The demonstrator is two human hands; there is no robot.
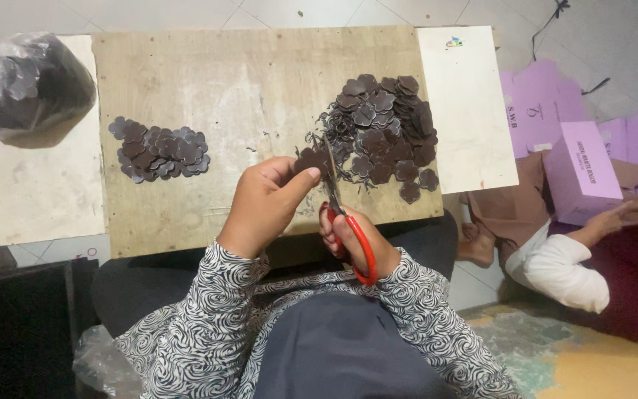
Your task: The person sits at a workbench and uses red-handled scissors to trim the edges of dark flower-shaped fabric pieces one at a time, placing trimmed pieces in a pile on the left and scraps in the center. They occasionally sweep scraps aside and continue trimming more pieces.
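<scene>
Brown flower-shaped piece (pixel 310 159) held at scissors (pixel 341 214) over a wooden board (pixel 260 81).

Left hand (pixel 263 207) pinches the piece between thumb and fingertips, above the board's near edge; right hand (pixel 356 247) is closed through the red scissor handles, blades pointing away and meeting the piece — whether the blades are parted cannot be told. Just beyond lies a large heap (pixel 385 129) of like pieces with dark trimmings; a smaller pile (pixel 158 149) sits well apart to the left. A plastic bag (pixel 27 85) of dark pieces rests at the far left corner. At right, another person's sleeve (pixel 563 270) — beside purple boxes (pixel 585 162).
</scene>
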